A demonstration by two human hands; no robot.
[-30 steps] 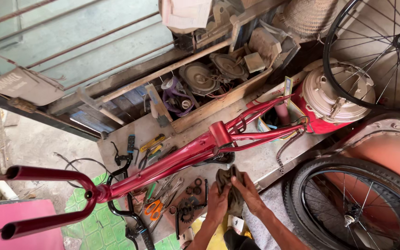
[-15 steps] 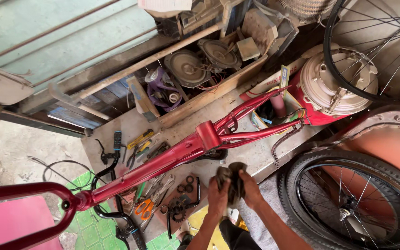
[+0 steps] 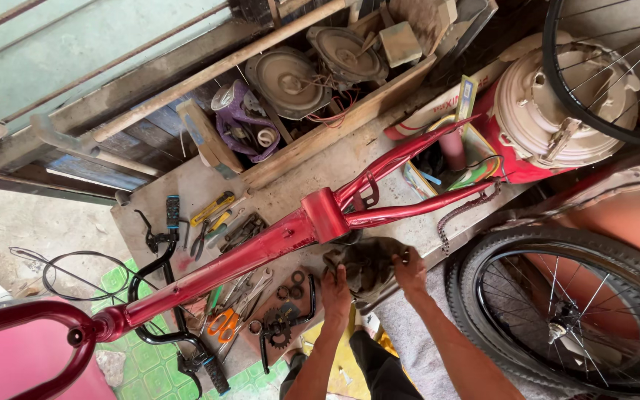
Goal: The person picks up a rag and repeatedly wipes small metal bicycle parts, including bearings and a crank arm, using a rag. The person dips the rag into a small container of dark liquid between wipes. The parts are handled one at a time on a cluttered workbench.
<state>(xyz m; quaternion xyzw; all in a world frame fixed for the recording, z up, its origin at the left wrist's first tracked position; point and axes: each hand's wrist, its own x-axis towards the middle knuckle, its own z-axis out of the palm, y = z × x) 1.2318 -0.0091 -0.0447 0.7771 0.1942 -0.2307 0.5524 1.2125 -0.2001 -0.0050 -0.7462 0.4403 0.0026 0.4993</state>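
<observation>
My left hand (image 3: 335, 290) and my right hand (image 3: 411, 268) both grip a dark, greasy rag (image 3: 368, 264) bunched between them. The rag is pressed just under the bottom bracket of a red bicycle frame (image 3: 261, 248), which lies slantwise across a worn wooden board (image 3: 290, 185). Beside my left hand lie a black crank with a chainring (image 3: 283, 326) and a few small rings (image 3: 290, 285). Orange-handled scissors (image 3: 221, 323) and several wrenches lie under the frame's tube.
A black handlebar with brake levers (image 3: 164, 296) lies at the board's left end. A bicycle wheel with tyre (image 3: 568, 307) stands at the right, another wheel (image 3: 616, 67) above it. A wooden crate (image 3: 320, 81) holds old round parts. A red-and-cream container (image 3: 542, 111) stands behind.
The view has shifted, so the frame sits further left and lower. Both hands have stayed on the rag below the frame's bottom bracket and have spread slightly apart.
</observation>
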